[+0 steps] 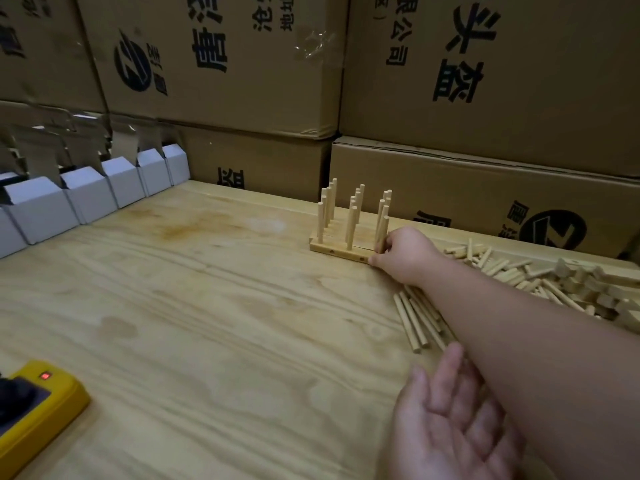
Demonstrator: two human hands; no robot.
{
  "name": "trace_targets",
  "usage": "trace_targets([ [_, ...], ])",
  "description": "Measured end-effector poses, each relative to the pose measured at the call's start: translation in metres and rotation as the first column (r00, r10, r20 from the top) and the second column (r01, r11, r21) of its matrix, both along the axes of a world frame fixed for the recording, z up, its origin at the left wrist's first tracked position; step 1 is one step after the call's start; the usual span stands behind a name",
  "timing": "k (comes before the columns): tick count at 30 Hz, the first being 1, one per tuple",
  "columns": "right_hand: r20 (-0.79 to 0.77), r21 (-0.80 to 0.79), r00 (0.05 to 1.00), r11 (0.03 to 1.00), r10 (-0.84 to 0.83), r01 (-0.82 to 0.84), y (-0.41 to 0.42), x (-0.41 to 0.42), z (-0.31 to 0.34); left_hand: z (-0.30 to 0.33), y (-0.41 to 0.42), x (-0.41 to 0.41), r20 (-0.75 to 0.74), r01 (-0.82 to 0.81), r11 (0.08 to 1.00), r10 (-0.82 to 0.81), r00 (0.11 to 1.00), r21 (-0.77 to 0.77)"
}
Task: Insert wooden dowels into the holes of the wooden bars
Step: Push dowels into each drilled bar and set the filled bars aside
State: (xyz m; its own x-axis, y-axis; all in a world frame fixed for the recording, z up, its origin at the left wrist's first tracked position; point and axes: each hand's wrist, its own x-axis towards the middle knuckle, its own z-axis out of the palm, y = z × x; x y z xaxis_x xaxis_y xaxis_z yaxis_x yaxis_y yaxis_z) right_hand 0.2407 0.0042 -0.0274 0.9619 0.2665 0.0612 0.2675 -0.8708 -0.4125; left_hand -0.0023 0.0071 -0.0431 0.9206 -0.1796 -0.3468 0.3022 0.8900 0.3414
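Toward the back of the worktop (207, 306), close to the stacked cardboard cartons (485, 98), stand the wooden bars (341, 250), laid side by side as one flat block with small holes showing along the near edge. Upright dowels (353, 216) rise from them in three rows, left, middle and right. At the block's right end the right hand (403, 252) reaches across; its fingers are curled against the end of the bars beside the rightmost dowels, with the thumb on the near corner, gripping the end of the block. Its forearm stretches diagonally from the lower right. Under that forearm, just right of the block, lies a bundle of loose dowels (415, 320) flat on the worktop, and farther right a larger scattered heap of dowels and wood pieces (540, 275) runs to the edge of view. Nearer the camera the left hand (446, 420) hovers palm up, fingers straight and relaxed, holding nothing. At the lower left corner sits a yellow power strip (52, 400) with a lit red switch. Along the left rear edge stands a row of small white boxes (86, 195) with open flaps.
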Motion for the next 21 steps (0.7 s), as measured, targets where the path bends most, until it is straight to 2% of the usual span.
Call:
trace_targets([
  [10,0.061,0.02,0.995,0.997,-0.079,0.078,0.001,0.008,-0.007,-0.004,0.0,0.004,-0.04,-0.013,0.998,0.016,0.999,0.068],
  [14,0.05,0.077,0.995,0.993,-0.091,0.087,-0.002,0.005,-0.006,-0.006,0.001,0.004,-0.04,-0.009,0.997,0.013,0.999,0.076],
  [18,0.06,0.177,0.992,0.979,-0.115,0.102,-0.02,-0.012,0.004,-0.006,-0.006,-0.002,-0.003,0.067,0.995,-0.067,0.998,0.079],
  [21,0.086,0.282,0.99,0.956,-0.115,0.086,-0.048,-0.04,0.024,-0.003,-0.016,-0.012,0.122,0.189,0.98,-0.195,0.973,0.06],
])
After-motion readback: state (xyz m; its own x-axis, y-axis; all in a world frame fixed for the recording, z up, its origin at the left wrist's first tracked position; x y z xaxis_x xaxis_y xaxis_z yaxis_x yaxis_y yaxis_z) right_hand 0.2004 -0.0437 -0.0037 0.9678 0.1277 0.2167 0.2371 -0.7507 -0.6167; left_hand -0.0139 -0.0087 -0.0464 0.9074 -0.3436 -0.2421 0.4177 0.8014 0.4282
